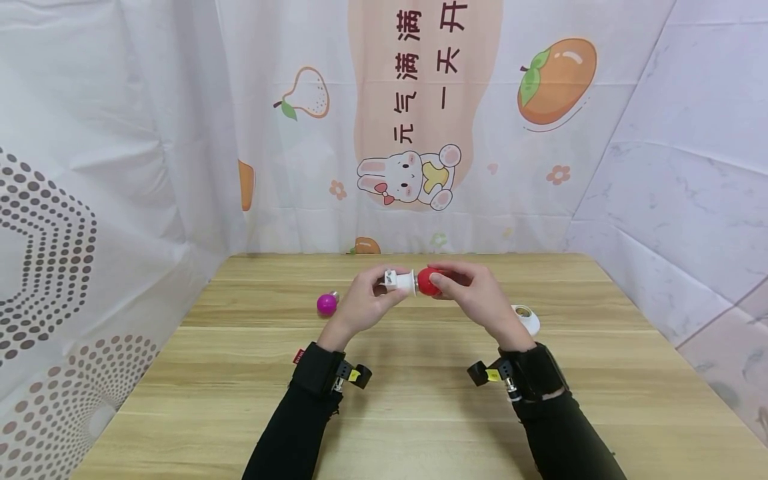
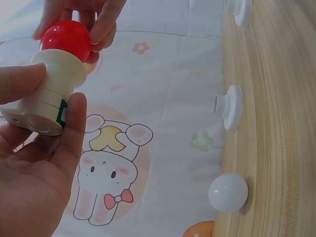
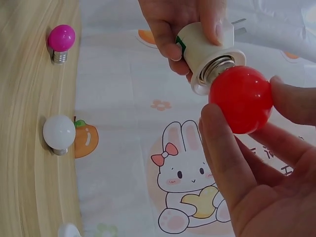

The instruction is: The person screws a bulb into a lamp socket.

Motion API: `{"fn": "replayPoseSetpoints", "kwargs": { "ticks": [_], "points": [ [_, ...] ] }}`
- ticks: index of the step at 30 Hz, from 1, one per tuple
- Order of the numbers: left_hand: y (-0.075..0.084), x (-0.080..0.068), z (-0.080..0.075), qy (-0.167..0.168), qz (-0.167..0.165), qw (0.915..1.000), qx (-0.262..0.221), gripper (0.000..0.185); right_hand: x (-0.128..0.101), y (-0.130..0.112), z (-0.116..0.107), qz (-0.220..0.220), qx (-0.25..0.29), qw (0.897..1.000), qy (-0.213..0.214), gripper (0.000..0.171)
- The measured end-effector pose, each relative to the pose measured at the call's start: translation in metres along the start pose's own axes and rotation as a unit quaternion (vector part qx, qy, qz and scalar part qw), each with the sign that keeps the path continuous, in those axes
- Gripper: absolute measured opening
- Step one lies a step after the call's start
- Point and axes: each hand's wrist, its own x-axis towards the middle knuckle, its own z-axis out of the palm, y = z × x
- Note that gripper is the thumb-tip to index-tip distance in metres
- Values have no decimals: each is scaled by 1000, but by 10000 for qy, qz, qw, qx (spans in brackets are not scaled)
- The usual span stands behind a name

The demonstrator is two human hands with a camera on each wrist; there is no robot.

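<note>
Above the wooden table (image 1: 420, 413), the red bulb (image 1: 427, 281) lies level, its base in the white socket (image 1: 401, 281) on one left-right axis, right hand (image 1: 480, 300) pinching the bulb, left hand (image 1: 360, 303) gripping the socket, a pink bulb (image 1: 327, 304) lying leftward.

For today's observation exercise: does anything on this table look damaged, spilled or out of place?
Nothing stands out. The hands hold a red bulb at a white socket; the pink bulb and another socket lie intact on the table.
</note>
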Motion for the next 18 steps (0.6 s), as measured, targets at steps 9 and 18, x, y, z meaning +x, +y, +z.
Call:
{"fn": "replayPoseSetpoints", "kwargs": {
  "ticks": [9, 18],
  "points": [
    [1, -1, 1, 34, -5, 10000, 81, 34, 2, -1, 4, 409, 669, 9969, 48, 47],
    [0, 0, 2, -43, 72, 9998, 166, 31, 5, 5, 6, 751, 649, 9950, 93, 48]
  ]
}}
